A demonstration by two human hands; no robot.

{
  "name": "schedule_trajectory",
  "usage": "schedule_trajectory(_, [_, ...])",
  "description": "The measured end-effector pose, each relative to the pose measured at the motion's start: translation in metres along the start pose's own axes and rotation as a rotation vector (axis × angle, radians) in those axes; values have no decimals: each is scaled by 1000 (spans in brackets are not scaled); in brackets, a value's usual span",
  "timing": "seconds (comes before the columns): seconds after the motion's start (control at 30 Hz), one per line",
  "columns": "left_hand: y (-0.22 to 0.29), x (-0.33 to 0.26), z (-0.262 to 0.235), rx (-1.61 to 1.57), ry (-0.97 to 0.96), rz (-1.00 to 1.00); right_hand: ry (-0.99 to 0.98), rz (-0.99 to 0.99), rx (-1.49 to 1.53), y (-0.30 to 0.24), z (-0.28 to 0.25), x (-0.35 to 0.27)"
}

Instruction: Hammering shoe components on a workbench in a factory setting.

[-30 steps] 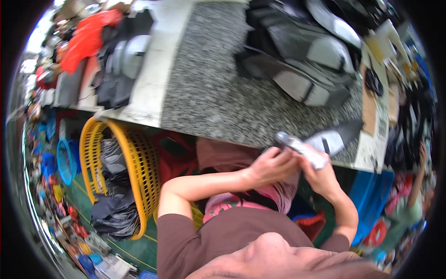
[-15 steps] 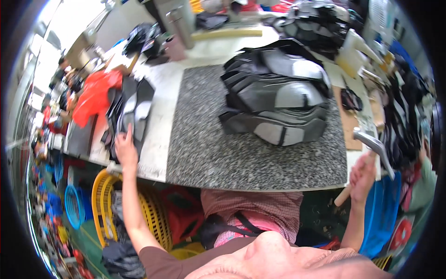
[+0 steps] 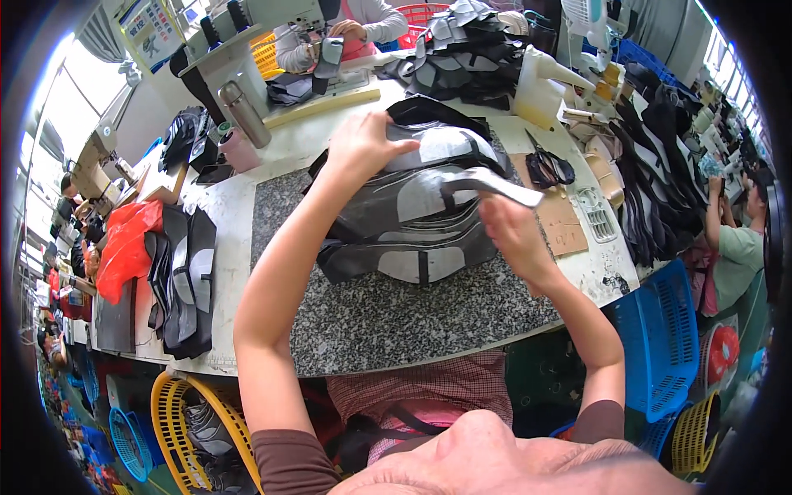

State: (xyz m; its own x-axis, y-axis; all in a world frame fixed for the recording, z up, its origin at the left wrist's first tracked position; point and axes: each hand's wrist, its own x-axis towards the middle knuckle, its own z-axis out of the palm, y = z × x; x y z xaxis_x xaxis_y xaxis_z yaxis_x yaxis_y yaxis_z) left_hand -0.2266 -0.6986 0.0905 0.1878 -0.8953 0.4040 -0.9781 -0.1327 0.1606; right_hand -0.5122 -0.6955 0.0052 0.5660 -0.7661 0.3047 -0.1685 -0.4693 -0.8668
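Stacks of black and grey shoe uppers (image 3: 388,206) lie on a speckled stone slab (image 3: 396,330) in front of me. My left hand (image 3: 363,150) rests on the far left part of the stacks, thumb spread away from the fingers. In my right hand (image 3: 513,235) is a hammer (image 3: 495,185), gripped by its handle at the right side of the stacks. Its metal head is over the middle stack; whether it touches the pieces I cannot tell. Most of the handle is hidden by my fingers.
Black scissors (image 3: 549,169) lie on brown cardboard (image 3: 561,223) at the right. More uppers (image 3: 186,280) sit beside a red bag (image 3: 128,247) at the left. Beyond are a thermos (image 3: 243,114), a plastic jug (image 3: 540,89) and a co-worker's hand (image 3: 348,30) at a sewing machine.
My left hand has left the uppers at the left and reached the central stacks. My right hand has brought the hammer from the table's right edge in over them. The view has shifted.
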Motion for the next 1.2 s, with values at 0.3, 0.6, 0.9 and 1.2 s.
schedule_trajectory(0.3, [115, 9, -35, -1213, -353, 12, 70, -64, 3, -3, 19, 8])
schedule_trajectory(0.6, [175, -40, -106, -1493, 105, 329, 143, -95, -59, -1, 27, -10])
schedule_trajectory(0.9, [12, -233, -18, -1223, -501, -403, -987, 152, -268, -57, -46, -162])
schedule_trajectory(1.2, [-59, -301, -51, -198, -382, -137, -408, 558, 89, -50, -54, -192])
